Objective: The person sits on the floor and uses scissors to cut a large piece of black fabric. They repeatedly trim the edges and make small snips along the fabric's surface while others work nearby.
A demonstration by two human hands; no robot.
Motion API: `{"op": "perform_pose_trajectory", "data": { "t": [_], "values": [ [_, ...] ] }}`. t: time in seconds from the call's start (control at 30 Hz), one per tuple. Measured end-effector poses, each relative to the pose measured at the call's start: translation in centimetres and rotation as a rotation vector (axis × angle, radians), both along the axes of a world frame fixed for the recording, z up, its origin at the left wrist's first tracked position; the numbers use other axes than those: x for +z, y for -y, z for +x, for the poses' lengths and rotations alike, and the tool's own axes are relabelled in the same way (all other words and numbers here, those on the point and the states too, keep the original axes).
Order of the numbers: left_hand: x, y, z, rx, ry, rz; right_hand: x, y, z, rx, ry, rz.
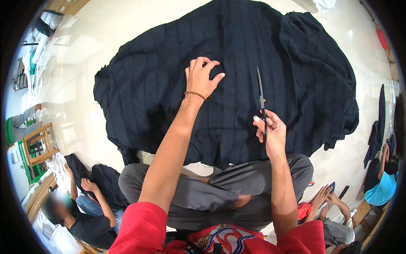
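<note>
A large piece of dark navy-black cloth [249, 46] with lengthwise stripes or seams lies spread and rumpled before my crossed legs. My left hand [199, 79] rests on its middle part, fingers bent and the thumb apart from the index finger, with nothing visible between them. To the right, my right hand [274, 132] grips a pair of scissors [260, 86] by the handles. The scissors point away from me above the cloth, and their blades look closed together. Whether the blades touch the fabric I cannot tell.
Pale tiled floor [80, 80] surrounds the cloth. At the lower left a person in black [91, 226] handles dark fabric, near a wooden frame [41, 144]. Other people sit at the right, one in light blue [380, 190]. A cardboard box [67, 6] stands at the far left.
</note>
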State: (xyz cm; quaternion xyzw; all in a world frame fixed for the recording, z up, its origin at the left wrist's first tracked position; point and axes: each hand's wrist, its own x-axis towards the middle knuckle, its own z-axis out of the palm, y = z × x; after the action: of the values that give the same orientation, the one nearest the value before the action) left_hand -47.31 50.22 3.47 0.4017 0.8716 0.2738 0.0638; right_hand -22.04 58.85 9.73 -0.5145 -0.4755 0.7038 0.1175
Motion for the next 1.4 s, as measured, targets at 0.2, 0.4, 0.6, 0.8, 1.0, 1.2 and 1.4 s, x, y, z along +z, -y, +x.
{"op": "perform_pose_trajectory", "data": {
  "t": [0.2,0.4,0.6,0.8,1.0,1.2,1.4],
  "values": [
    [-1.0,0.0,0.1,0.078,-0.031,0.04,-1.1,-0.1,-0.8,0.071,0.055,0.089],
    [-1.4,0.5,-0.4,0.084,-0.009,0.112,-1.1,-0.1,-0.5,0.063,-0.151,-0.14],
    [-2.0,0.2,0.2,0.087,-0.11,0.163,-0.8,0.7,-1.2,0.096,-0.28,-0.43],
    [-3.2,0.0,0.1,0.117,-0.152,0.214,-0.9,1.7,-2.5,0.097,-0.274,-0.516],
    [-3.8,-0.1,-0.2,0.125,-0.089,0.23,-1.4,2.0,-3.3,0.126,-0.258,-0.508],
    [-3.9,-0.2,-0.1,0.122,-0.071,0.242,-1.6,2.4,-3.8,0.107,-0.252,-0.488],
    [-3.9,-0.1,-0.1,0.124,-0.118,0.247,-2.1,2.5,-3.8,0.103,-0.258,-0.467]
  ]
}}
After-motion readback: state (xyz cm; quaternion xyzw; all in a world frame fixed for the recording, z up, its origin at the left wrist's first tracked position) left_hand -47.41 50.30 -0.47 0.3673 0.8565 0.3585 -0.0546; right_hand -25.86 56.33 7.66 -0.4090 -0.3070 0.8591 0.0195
